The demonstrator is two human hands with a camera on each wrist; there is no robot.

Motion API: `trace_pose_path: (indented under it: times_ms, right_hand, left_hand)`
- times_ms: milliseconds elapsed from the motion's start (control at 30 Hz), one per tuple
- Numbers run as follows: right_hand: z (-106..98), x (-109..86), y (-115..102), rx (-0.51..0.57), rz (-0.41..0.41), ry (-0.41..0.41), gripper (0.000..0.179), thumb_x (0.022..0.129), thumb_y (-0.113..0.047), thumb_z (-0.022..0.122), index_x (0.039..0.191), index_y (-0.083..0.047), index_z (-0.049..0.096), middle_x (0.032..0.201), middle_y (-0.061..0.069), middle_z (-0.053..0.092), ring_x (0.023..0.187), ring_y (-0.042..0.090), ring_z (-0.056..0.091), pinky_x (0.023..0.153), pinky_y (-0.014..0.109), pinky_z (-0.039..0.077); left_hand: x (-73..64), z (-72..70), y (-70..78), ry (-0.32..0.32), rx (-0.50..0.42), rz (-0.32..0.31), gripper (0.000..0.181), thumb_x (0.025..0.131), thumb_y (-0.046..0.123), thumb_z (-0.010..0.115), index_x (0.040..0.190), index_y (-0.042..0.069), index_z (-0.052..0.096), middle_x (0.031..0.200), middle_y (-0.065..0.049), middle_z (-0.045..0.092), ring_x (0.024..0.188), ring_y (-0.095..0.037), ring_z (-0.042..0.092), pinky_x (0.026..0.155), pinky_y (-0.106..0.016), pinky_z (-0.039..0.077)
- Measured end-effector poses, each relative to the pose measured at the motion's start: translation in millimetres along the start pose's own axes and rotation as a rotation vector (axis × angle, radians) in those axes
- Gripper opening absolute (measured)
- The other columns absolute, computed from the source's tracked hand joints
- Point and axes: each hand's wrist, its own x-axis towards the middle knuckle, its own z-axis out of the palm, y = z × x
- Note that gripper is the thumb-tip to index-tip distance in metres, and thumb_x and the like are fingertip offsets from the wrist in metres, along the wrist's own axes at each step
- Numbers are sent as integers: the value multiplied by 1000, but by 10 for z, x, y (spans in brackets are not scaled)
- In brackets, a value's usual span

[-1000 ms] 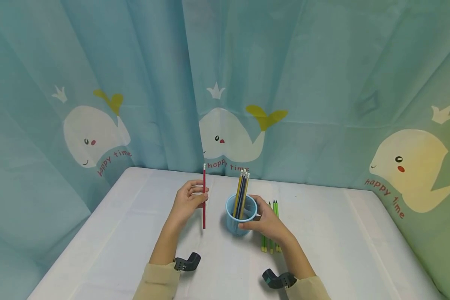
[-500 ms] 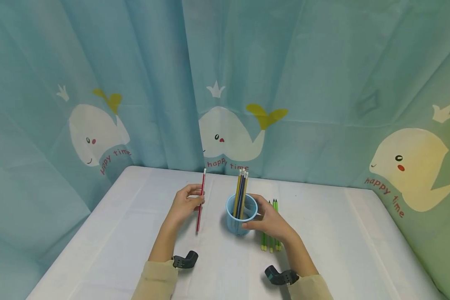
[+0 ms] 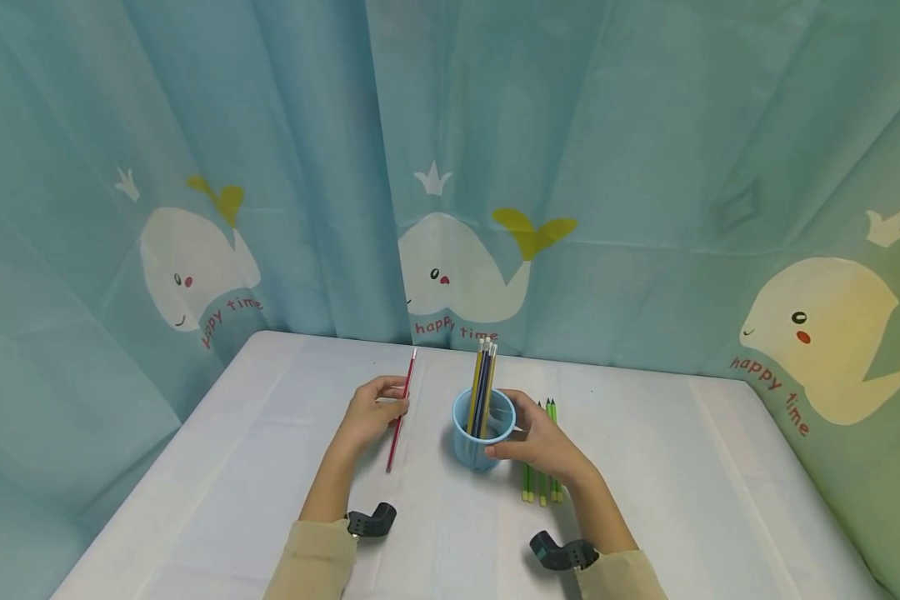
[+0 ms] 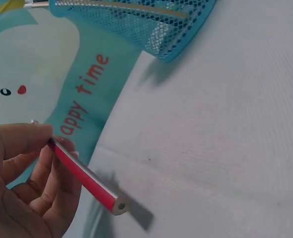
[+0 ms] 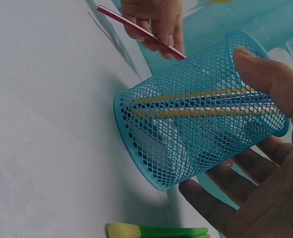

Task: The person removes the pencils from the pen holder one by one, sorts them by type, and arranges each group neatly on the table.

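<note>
My left hand [image 3: 367,417] pinches a red pencil [image 3: 394,446] between thumb and fingers, left of the cup. The pencil leans, its white-tipped end up and away; in the left wrist view its flat, unsharpened end [image 4: 117,206] points toward the camera side. A light blue mesh pencil cup [image 3: 471,454] stands upright on the table. My right hand [image 3: 540,446] grips it from the right, thumb near the rim and fingers behind, as the right wrist view shows. Several yellow and dark-blue pencils [image 3: 482,383] stand in the cup, leaning together.
Several green pencils [image 3: 543,490] with yellow ends lie on the white table [image 3: 682,492] right of the cup, partly hidden by my right forearm. A blue-green curtain [image 3: 630,167] with whale prints hangs behind the table.
The red pencil has tilted from upright to slanted, its lower end swinging left and nearer. My left hand has lowered slightly. The cup and my right hand have stayed nearly in place.
</note>
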Motion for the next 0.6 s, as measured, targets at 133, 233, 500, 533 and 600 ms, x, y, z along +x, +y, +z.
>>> trace_pose_path:
  times_ms: [133, 233, 500, 533, 600]
  right_hand:
    - [4, 0, 1, -1, -5, -1, 82, 74, -11, 86, 144, -14, 43, 139, 10, 55, 130, 34, 53, 109, 57, 40]
    - [6, 2, 0, 5, -7, -4, 81, 75, -11, 86, 144, -14, 43, 140, 10, 55, 130, 34, 53, 110, 57, 40]
    - [5, 0, -14, 17, -9, -6, 80, 75, -11, 85, 144, -13, 43, 140, 11, 54, 132, 35, 51, 110, 58, 39]
    - [5, 0, -16, 17, -9, -8, 80, 75, -11, 85, 144, -13, 44, 140, 11, 54, 132, 35, 51, 110, 58, 39]
    - [6, -1, -21, 15, -8, -9, 80, 75, -11, 85, 143, -13, 44, 140, 11, 54, 131, 35, 51, 110, 58, 39]
  left_hand:
    - [0, 9, -35, 18, 42, -21, 37, 91, 1, 67, 127, 2, 63, 111, -17, 64, 79, -16, 64, 68, -25, 54]
    - [-13, 17, -53, 40, 113, -53, 35, 91, 3, 68, 126, 3, 64, 109, -15, 66, 81, -18, 63, 69, -26, 54]
    - [-15, 13, -108, 93, 322, -68, 33, 89, 10, 72, 121, 5, 66, 102, -9, 70, 92, -25, 64, 77, -37, 56]
    - [-11, 15, -118, 99, 343, -62, 33, 88, 10, 73, 121, 5, 67, 101, -9, 71, 93, -26, 65, 78, -40, 55]
    - [-3, 26, -132, 110, 383, -58, 35, 87, 11, 74, 120, 6, 67, 99, -7, 72, 94, -27, 65, 82, -43, 55]
